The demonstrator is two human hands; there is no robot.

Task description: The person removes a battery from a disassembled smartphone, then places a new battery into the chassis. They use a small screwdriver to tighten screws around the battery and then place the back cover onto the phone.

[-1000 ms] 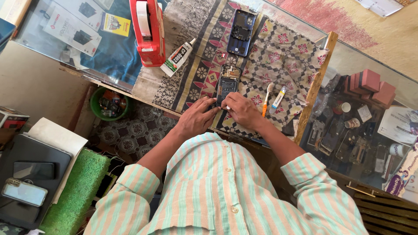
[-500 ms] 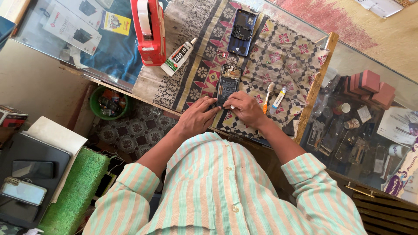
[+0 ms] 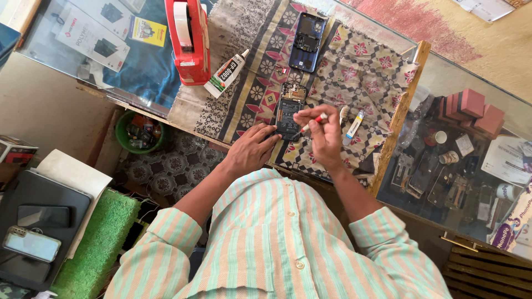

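one opened phone [image 3: 289,111] lies on a patterned cloth [image 3: 366,72] over the glass surface [image 3: 438,77]. the left hand [image 3: 252,150] steadies its lower edge, fingers spread; the right hand [image 3: 324,135] pinches one red-tipped tool [image 3: 311,123] at it. one blue back cover [image 3: 306,41], one glue tube [image 3: 226,73], one red tape dispenser [image 3: 188,39] lie beyond.

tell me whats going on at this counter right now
A person in a striped shirt is bent over an opened phone that lies on a patterned cloth on a glass counter. The left hand steadies the phone's lower edge, while the right hand holds a small red-handled tool with its tip at the exposed insides. A blue phone back cover lies further up the cloth, with a white glue tube and a red tape dispenser to the left.
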